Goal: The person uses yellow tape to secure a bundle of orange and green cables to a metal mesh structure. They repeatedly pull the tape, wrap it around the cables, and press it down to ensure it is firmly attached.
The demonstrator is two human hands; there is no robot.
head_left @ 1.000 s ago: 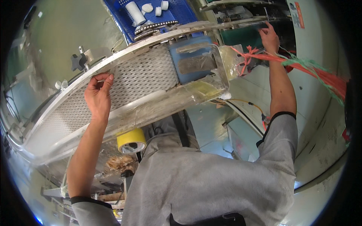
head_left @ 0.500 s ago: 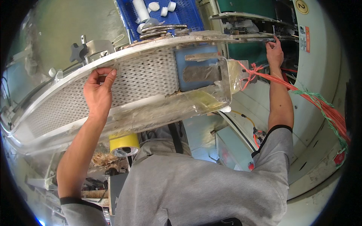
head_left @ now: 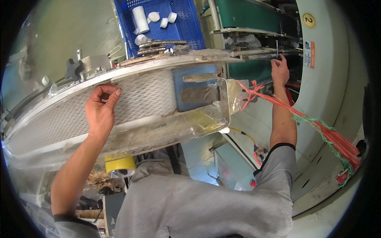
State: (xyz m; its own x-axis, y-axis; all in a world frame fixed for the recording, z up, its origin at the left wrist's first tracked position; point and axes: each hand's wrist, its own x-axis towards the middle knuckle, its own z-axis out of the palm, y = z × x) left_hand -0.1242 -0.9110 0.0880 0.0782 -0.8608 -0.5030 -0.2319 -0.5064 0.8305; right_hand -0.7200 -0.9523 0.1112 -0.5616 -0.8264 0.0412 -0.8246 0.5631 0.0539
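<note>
1. The left hand is pressed flat against the perforated metal panel of a long curved machine guard, at about 9 o'clock from the middle of the view. Its fingers curl a bit at the top edge. It looks more like steadying than a real grip, so I'd call them loosely closed on the panel.

2. The right hand is way up at 1 o'clock, well apart from the left. It reaches to a thin metal rail below the green conveyor belt. The fingertips seem pinched on or just at the rail. I honestly can't tell whether they hold anything.

3. The panel itself runs from 8 o'clock up to the centre. A clear plastic trough sits along its lower edge, and a blue block is at its right end.

4. Other stuff: a blue crate with white cylinders at 12 o'clock, red and green string trailing off toward 4 o'clock, and a yellow tape roll just below the guard.

5. My read is that this is mid-adjustment, one hand bracing the guard while the other works the rail. The next move probably needs the left to stay firm and the right to get a cleaner pinch.
</note>
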